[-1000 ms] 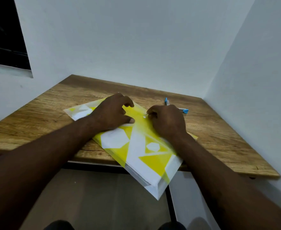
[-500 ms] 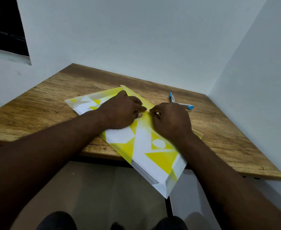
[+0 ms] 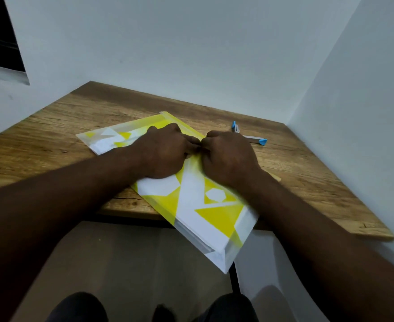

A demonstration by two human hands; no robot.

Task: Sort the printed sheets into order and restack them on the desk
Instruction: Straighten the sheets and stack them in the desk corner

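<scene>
two hands work on one yellow-and-white folder (image 3: 214, 219), its near corner hanging off the desk's (image 3: 52, 140) front edge, the printed sheets (image 3: 200, 241) inside it. over the folder's middle, left hand (image 3: 165, 154) and right hand (image 3: 228, 156) sit knuckles up, fingers curled, tips meeting; whether they pinch its flap i cannot tell. likely step: opening it. next, the flap must lift so the sheets can slide out. beyond the folder lies a blue-tipped pen (image 3: 256, 140).

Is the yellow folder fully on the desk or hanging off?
Hanging off: the yellow folder has its near corner past the desk edge; left hand and right hand pinch at its middle.
</scene>
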